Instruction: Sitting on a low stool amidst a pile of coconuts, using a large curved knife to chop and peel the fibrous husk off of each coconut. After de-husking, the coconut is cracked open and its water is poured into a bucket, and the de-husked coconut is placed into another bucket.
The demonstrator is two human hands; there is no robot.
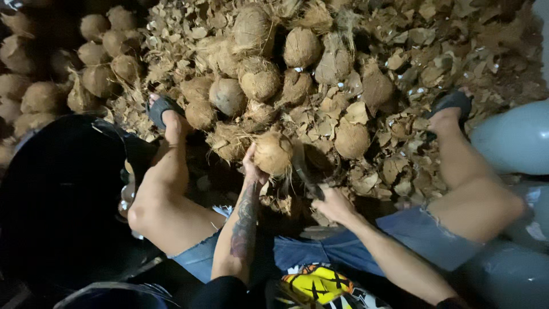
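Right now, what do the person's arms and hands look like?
Both arms are bare. The left forearm has a dark tattoo running down to the left hand. The right hand has no glove, and a dark band sits at the right elbow.
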